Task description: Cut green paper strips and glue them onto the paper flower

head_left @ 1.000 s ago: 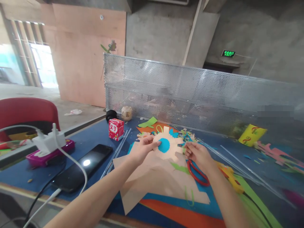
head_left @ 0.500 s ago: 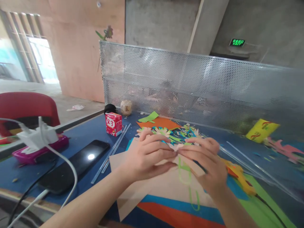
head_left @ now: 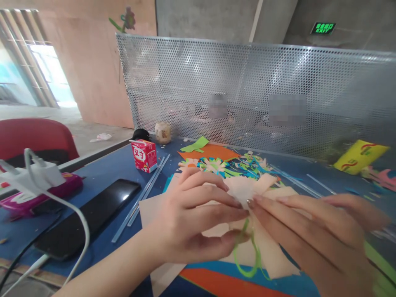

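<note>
Both hands meet over sheets of cream paper in the middle of the desk. My left hand point(head_left: 201, 210) is closed, fingertips and thumb pinching the edge of a cream paper piece point(head_left: 243, 187) with flared strips. From the right, my right hand point(head_left: 315, 231) presses its fingertips on the same piece, its fingers closed over it. A curled light green paper strip point(head_left: 247, 273) hangs in a loop below the fingertips. The exact fold between the fingers is hidden. Behind the hands lie small fringed paper flowers point(head_left: 213, 165).
Left stand a red drink carton point(head_left: 144, 156), clear glue sticks point(head_left: 145, 192), a black phone point(head_left: 89, 218) and a purple power strip point(head_left: 66, 189) with white cables. A perforated metal screen point(head_left: 192, 82) borders the back. A yellow packet point(head_left: 360, 156) lies at right.
My right hand has moved right and nearer the camera, and my left hand slightly lower. The cream paper piece now shows its strips spread out between them. The view has shifted a little.
</note>
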### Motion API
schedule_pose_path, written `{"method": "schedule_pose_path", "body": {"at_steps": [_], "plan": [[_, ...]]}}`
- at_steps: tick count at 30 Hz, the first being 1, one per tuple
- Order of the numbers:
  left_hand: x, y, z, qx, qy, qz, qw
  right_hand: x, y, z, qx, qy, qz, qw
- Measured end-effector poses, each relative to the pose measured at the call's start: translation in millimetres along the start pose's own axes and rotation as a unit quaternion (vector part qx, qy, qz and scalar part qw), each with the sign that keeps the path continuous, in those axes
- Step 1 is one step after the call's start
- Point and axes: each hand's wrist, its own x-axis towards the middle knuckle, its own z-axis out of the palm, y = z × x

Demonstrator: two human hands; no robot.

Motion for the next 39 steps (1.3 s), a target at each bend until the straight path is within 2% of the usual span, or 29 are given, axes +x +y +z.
{"method": "schedule_pose_path", "body": {"at_steps": [7, 11, 15, 18, 26, 29, 33, 39], "plan": [[-2.2, -3.6, -5.5, 0.014, -0.072, 0.020, 0.997, -1.1, 8.1, 0.0, 0.006, -0.042, -0.037, 0.998], [-2.0, -5.5, -4.9, 0.042, -0.090, 0.019, 0.995, 1.9, 8.6, 3.5, -0.020, -0.027, -0.064, 0.997], [-1.4, -5.5, 1.1, 0.075, -0.049, 0.044, 0.995, 5.2, 4.5, 9.6, -0.019, 0.017, -0.045, 0.999], [-1.1, -3.7, 2.9, 0.097, -0.029, 0.066, 0.993, 10.9, 2.9, 10.3, -0.011, 0.021, -0.051, 0.998], [2.1, -3.9, -2.4, 0.108, -0.065, 0.106, 0.986, 17.9, 4.3, 5.7, 0.010, 0.012, -0.068, 0.998], [2.0, -4.8, -0.9, 0.084, -0.086, 0.087, 0.989, 15.5, 4.6, 6.8, 0.009, 0.006, -0.071, 0.997], [1.8, -3.9, 1.0, 0.037, -0.079, 0.055, 0.995, 10.7, 3.1, 7.3, 0.010, -0.002, -0.075, 0.997], [4.6, 0.1, -1.8, 0.035, -0.109, 0.058, 0.992, 3.8, 1.8, 8.6, 0.009, -0.003, -0.083, 0.996]]}}
